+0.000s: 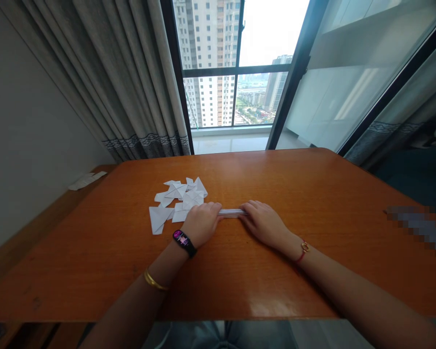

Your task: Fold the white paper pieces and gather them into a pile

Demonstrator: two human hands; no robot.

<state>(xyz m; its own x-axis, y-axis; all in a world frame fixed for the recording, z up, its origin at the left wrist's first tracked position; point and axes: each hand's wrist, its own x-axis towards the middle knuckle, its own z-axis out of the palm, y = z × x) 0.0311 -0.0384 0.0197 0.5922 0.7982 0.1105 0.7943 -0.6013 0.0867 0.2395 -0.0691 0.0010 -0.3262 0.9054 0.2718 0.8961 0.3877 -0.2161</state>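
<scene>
Between my two hands a narrow stack of white paper [231, 213] lies low over the wooden table, its layered long edge showing. My left hand [202, 222] is closed round its left end, with the fingertips hidden behind. The right end is gripped by my right hand [263, 222], fingers bent over the top. Just beyond and left of my left hand is a loose pile of folded white paper pieces [175, 193], several of them overlapping. One folded piece [159, 217] with pointed corners lies at the pile's near left side.
The orange-brown wooden table [312, 194] has its near edge in front of my lap. White paper [87, 180] rests on a ledge at the far left. A blurred-out item [425, 228] lies at the right. Grey curtains [141, 87] and a window stand behind the table.
</scene>
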